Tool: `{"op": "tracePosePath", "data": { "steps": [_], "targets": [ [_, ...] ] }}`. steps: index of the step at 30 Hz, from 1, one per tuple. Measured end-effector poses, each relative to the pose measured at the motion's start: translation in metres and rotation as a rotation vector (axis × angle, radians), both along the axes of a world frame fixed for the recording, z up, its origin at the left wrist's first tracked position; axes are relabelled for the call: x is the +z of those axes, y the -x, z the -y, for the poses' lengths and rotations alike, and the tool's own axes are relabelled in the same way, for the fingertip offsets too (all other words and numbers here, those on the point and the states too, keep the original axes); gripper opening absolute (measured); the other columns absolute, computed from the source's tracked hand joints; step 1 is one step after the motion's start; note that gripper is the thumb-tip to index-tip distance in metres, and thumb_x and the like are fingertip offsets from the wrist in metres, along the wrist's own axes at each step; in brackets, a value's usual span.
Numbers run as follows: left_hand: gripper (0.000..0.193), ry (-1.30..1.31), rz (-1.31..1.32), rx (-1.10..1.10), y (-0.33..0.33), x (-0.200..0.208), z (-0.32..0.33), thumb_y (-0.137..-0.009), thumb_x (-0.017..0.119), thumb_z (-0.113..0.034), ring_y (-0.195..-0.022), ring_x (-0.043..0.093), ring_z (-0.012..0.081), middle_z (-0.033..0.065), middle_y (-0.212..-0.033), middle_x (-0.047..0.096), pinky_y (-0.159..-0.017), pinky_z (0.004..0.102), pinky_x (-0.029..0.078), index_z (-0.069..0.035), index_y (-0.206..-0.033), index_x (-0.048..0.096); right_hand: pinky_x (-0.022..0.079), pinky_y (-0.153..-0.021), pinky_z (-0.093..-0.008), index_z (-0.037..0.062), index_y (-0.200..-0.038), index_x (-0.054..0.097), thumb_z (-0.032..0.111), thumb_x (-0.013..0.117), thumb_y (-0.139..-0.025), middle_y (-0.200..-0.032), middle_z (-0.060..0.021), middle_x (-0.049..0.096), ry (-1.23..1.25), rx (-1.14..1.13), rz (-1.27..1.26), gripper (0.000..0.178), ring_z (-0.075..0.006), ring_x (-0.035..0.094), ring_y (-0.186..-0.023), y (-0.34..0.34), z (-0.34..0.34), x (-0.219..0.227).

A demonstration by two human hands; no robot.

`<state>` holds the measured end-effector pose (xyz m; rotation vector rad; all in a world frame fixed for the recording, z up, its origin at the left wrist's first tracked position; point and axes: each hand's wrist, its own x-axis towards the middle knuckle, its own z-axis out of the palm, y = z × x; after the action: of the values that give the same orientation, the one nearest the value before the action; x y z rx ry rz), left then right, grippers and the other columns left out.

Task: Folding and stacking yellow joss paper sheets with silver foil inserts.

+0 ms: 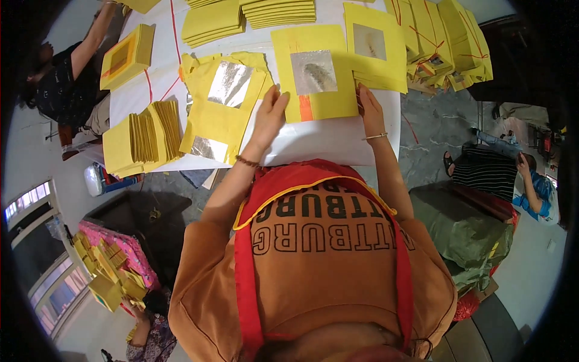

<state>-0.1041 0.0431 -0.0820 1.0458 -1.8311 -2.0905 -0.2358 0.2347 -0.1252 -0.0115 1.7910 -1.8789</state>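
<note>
A stack of yellow paper [341,99] with a silver foil square and an orange strip lies between my hands at the table's near edge. My left hand [271,117] is closed on its left edge, thumb along the side. Closed on the opposite edge is my right hand [370,113], its fingers partly hidden. Left of my left hand lies a loose pile of yellow sheets [202,123] with silver foil patches. Another foil-patched yellow paper stack [392,69] sits just beyond my right hand, overlapped by the one I hold.
The white table [301,145] carries several yellow paper stacks [280,13] at the back and a fanned bundle [142,139] at left. Red-string-tied bundles [449,45] stand at the far right. Other people [63,81] work at left, lower left and right. A green-covered pile [461,226] stands right.
</note>
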Motion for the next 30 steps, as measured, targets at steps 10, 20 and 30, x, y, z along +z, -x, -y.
{"op": "tracePosePath", "data": {
  "steps": [10,20,30],
  "targets": [
    [0.046,0.602,-0.142,-0.096,0.008,-0.013,0.000,-0.076,0.058,-0.011,-0.090,0.048,0.0233,0.0130,-0.104,0.050,-0.078,0.0315,0.038,0.004,-0.116,0.041,0.032,-0.092,-0.0279,0.0019,-0.118,0.046,0.016,0.047,-0.085,-0.113,-0.0135,0.050,-0.100,0.027,-0.230,0.036,-0.0174,0.046,-0.105,-0.002,0.013,-0.007],
    [0.035,1.388,-0.349,-0.726,-0.002,0.000,0.009,-0.069,0.063,-0.022,-0.090,0.048,0.0237,0.0088,-0.096,0.054,-0.077,0.0326,0.040,-0.003,-0.098,0.056,0.032,-0.088,-0.0390,0.0158,-0.096,0.058,0.027,0.054,-0.078,-0.111,-0.0025,0.048,-0.502,0.602,-1.189,0.022,-0.0224,0.042,-0.109,0.011,0.003,0.015],
    [0.014,1.166,-0.340,-0.882,0.008,0.016,0.021,-0.076,0.057,-0.014,-0.078,0.053,0.0257,0.0084,-0.082,0.057,-0.066,0.0331,0.044,-0.004,-0.085,0.059,0.033,-0.092,-0.0393,0.0192,-0.106,0.057,0.038,0.064,-0.069,-0.116,-0.0041,0.045,-0.445,0.675,-1.255,0.042,-0.0227,0.036,-0.116,0.007,-0.002,0.016]
  ]
}}
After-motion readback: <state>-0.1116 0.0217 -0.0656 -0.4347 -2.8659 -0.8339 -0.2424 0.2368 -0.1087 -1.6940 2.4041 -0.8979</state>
